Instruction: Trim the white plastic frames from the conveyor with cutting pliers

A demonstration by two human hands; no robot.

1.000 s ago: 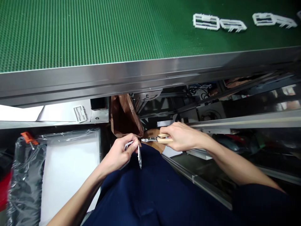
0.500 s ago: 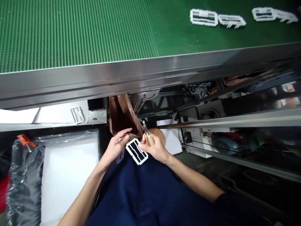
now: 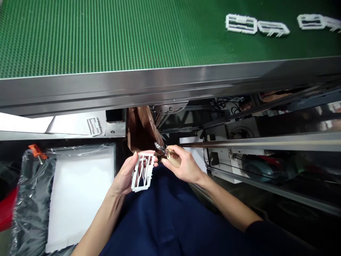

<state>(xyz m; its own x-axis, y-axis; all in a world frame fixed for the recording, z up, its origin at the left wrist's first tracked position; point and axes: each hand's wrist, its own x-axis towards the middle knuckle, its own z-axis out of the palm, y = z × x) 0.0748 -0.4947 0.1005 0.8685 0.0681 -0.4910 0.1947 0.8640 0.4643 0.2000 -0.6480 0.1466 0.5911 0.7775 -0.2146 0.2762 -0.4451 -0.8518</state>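
White plastic frame (image 3: 145, 172), openwork with several lengthwise bars, is in the left hand (image 3: 125, 176), tilted, in front of the wearer's dark blue clothing (image 3: 162, 217). Left hand: grasping; thumb at the upper left edge, fingers passing behind the piece. Whether a second frame lies beneath it cannot be determined. Right hand (image 3: 188, 166): closed around the cream handles of a pair of pliers (image 3: 173, 160), the metal tip pointing up and to the left. The tip is near the frame's upper right corner and appears clear of it; whether the jaws are parted cannot be told.

Directly beyond the hands stands a brown bag (image 3: 144, 124), mouth open. Above it runs a metal rail (image 3: 149, 81) edging a green ribbed belt (image 3: 106, 39). Two pairs of white frames (image 3: 241, 25) lie at the belt's right side, the farther pair cut by the picture edge. One further frame (image 3: 94, 127) rests on white paper (image 3: 71, 124) on the ledge at left. Below that ledge, dark plastic sheeting (image 3: 34, 202) surrounds a white sheet (image 3: 80, 192); an orange-handled item (image 3: 36, 151) is at its upper left corner.
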